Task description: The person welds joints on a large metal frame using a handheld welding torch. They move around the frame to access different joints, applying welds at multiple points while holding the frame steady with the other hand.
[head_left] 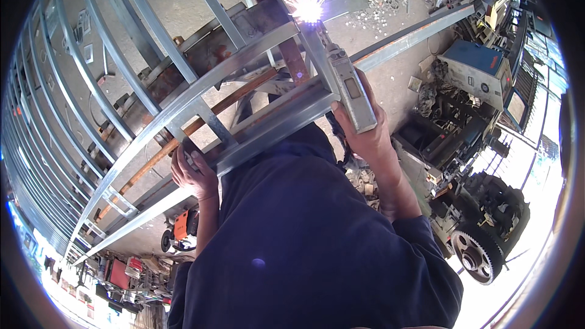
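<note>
- Clamped around a grey, box-bodied torch (353, 88), our right hand (373, 137) aims the tool away from us, thumb along its near side
- Bright sparks (306, 9) burst at the torch's tip, and the glare hides the exact spot where it meets the metal
- Our left hand (195, 175) lies at the near side of the metal frame (283, 122), fingers bent near a short crosspiece (214, 124); we cannot tell whether they close round anything
- That frame lies right in front of us and runs off to the left, a curved rail (244, 52) sweeping beyond the straight near rail (256, 137)
- We judge the step in hand to be welding near the curved rail's end, though no bead can be made out
- To our mind, the next move calls for an even torch angle, slow travel along the joint and a steady left hand, well apart from the sparks
- Heat seems the main risk for bare fingers
</note>
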Tool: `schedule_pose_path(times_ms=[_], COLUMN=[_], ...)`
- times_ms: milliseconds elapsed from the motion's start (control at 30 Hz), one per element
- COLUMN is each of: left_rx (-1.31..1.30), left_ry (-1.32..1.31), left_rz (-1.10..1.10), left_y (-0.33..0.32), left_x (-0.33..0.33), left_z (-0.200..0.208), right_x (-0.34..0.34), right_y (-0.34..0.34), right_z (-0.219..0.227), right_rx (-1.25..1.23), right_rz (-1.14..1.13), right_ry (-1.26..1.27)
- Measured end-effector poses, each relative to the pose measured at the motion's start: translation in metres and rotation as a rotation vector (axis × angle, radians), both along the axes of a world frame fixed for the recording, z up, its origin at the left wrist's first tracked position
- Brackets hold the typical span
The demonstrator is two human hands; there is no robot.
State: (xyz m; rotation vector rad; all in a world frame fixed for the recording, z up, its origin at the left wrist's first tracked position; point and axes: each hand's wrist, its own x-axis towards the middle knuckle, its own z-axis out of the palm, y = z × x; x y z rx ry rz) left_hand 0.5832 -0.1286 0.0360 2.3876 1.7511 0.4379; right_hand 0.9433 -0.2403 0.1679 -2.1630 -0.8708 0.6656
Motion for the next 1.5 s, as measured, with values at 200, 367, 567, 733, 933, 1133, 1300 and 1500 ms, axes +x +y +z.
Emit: schedule_pose_path(times_ms=[200, 367, 567, 733, 933, 1133, 1300, 1500], left_rx=[0.004, -0.001, -0.016, -0.022, -0.016, -0.001, 0.011, 0.018], left_ry=[-0.003, -0.002, 0.001, 0.010, -0.003, 0.008, -0.007, -0.006], left_rz=[-0.004, 0.004, 0.011, 0.015, 0.010, 0.007, 0.005, 0.001], left_y=[0.000, 0.000, 0.000, 0.000, -0.001, -0.001, 0.000, -0.001], left_x=[0.000, -0.001, 0.000, 0.000, -0.002, -0.001, 0.000, 0.000], left_z=[-0.002, -0.002, -0.001, 0.000, -0.003, -0.003, -0.002, -0.002], right_x=[-0.002, -0.003, -0.003, -0.005, -0.005, -0.007, -0.006, -0.007], right_y=[0.002, -0.001, -0.005, -0.004, -0.008, -0.010, -0.011, -0.018], right_z=[0.009, 0.011, 0.005, 0.010, 0.009, 0.012, 0.013, 0.009], right_rx=[-0.037, -0.089, -0.016, -0.036, -0.010, -0.082, -0.069, -0.051], right_rz=[-0.032, -0.031, -0.005, -0.017, -0.006, -0.050, -0.040, -0.040], right_ry=[0.088, 0.086, 0.037, 0.061, 0.048, 0.117, 0.128, 0.105])
